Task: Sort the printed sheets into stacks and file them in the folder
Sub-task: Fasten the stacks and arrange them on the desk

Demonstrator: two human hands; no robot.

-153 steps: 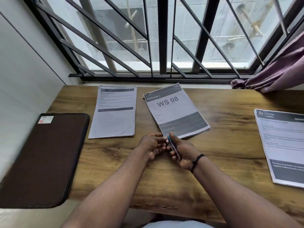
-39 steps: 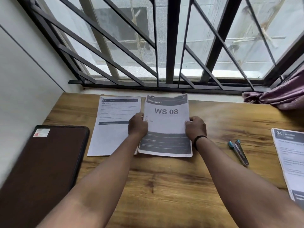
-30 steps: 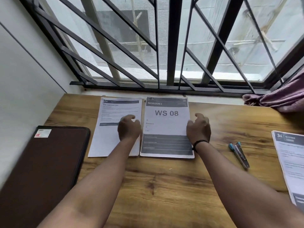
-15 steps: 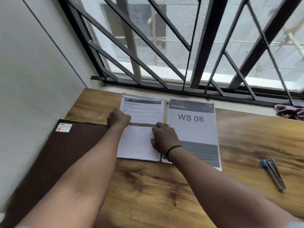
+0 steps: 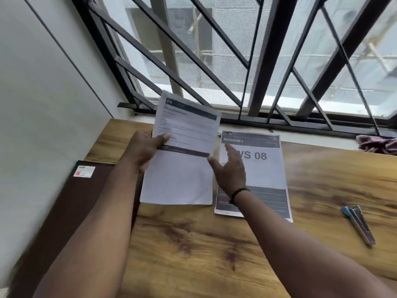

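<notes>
My left hand (image 5: pixel 142 150) holds the left stack of printed sheets (image 5: pixel 182 164) by its left edge, thumb laid across the front of the top page, the other fingers hidden behind the paper. The stack is tilted up off the desk (image 5: pixel 193 250), its top edge raised toward the window grille (image 5: pixel 236 61), its bottom edge low near the wood; I cannot tell whether that edge touches. The top page has a dark header band, lines of blurred text and a dark bar across the middle. My right hand (image 5: pixel 231 171) is beside the stack's right edge, fingers loose and spread, thumb tip at the paper's edge, gripping nothing; a dark band sits on that wrist. This hand hangs over the second stack (image 5: pixel 262 168), which lies flat on the desk just right of the lifted one, headed "BEDROOM 3" with "WS 08" in large print, the first letter partly covered by my fingers. The dark brown folder (image 5: pixel 71 203) lies closed at the left edge of the desk beside the wall, a small white and red label at its far corner, my left forearm crossing over it. A stapler (image 5: pixel 358 224) with a blue end lies well to the right on the wood. Purple cloth (image 5: pixel 378 145) shows at the far right by the sill
</notes>
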